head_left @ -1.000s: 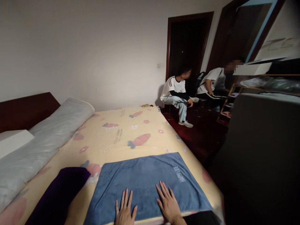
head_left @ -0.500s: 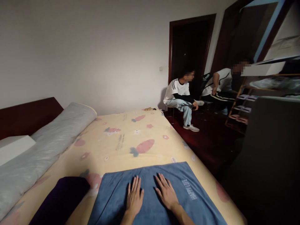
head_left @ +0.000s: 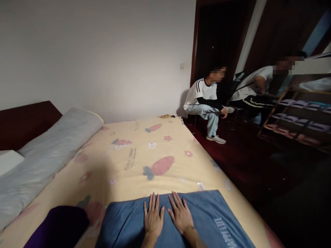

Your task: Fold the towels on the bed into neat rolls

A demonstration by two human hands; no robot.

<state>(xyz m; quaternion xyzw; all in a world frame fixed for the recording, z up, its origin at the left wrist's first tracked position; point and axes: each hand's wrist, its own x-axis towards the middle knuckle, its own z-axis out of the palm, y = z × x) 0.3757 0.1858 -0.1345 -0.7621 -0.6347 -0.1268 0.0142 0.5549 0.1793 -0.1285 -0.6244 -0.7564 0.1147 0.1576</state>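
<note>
A blue towel with pale lettering along its right side lies spread on the bed; its near part runs out of the picture. My left hand rests palm down on the towel, fingers stretched toward its far edge. Beside it, my right hand lies flat too, fingers spread and fingertips at that same edge. Neither hand grips anything. To the left of the towel is a dark purple cloth, partly cut off by the frame.
The bed has a yellow sheet with carrot prints. A long grey pillow lies by the dark headboard, near a white box. Two people sit beyond the bed, near a shoe rack. A small tan item lies at the far edge.
Both hands have slid forward over the towel to its far edge, staying flat. The view has turned and tilted slightly, and more of the shoe rack shows.
</note>
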